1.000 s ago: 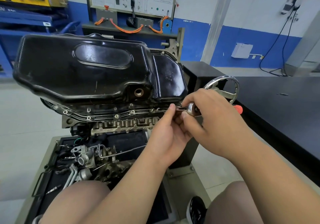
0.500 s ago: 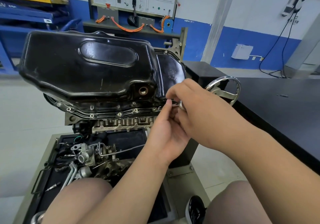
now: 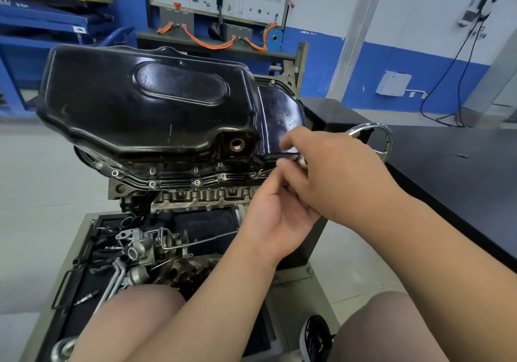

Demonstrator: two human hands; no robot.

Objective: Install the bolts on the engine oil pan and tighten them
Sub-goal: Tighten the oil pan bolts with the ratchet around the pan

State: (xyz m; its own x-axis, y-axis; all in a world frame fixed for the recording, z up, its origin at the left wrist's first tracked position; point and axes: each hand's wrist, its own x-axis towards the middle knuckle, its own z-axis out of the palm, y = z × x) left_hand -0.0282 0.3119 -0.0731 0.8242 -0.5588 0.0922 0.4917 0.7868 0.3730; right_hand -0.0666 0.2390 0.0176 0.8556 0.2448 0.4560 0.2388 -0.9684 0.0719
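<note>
Right hand [image 3: 335,171] curls round small chrome ratchet tool [image 3: 300,161] at near-right flange [image 3: 173,184] of upturned glossy black metal oil pan [image 3: 154,104], left hand [image 3: 277,216] touching its head (pinch unclear): keep tool square to flange, snug evenly.

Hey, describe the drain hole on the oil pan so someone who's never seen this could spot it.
Find the big glossy black oil pan on top of the engine. Follow its near wall rightward to a recess just left of the right hand. The drain hole is the round coppery ring there, much wider than the small silver flange bolts below.
</note>
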